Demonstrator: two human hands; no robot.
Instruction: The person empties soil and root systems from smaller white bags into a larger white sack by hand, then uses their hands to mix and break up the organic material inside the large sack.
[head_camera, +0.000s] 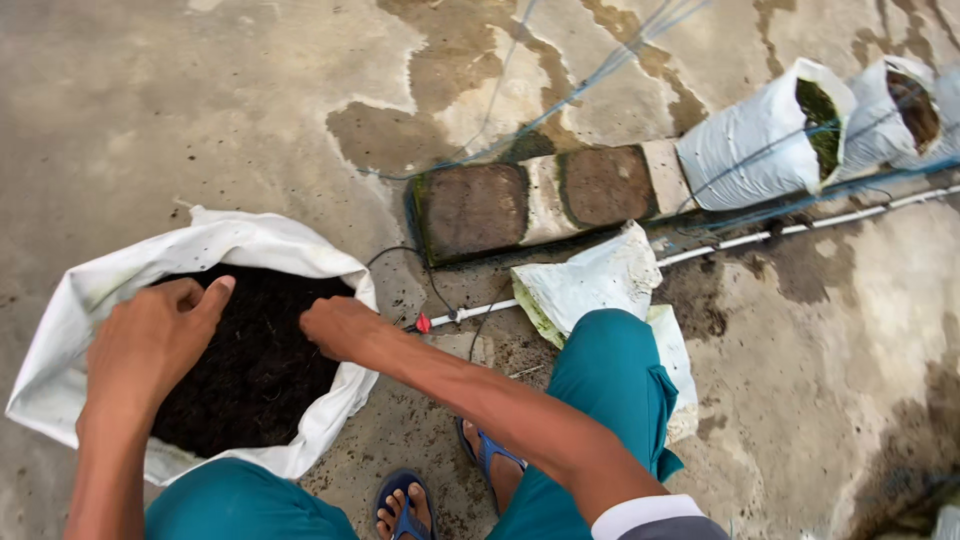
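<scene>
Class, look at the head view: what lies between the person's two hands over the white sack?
Only dark soil inside the white sack lies between the left hand and right hand, seen in the head view.

white sack (70, 330) open, rim rolled; dark soil (250, 370) inside

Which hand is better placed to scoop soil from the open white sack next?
Probably the right hand: it is already down on the dark soil inside the white sack. The left hand sits higher, over the soil near the rim.
</scene>
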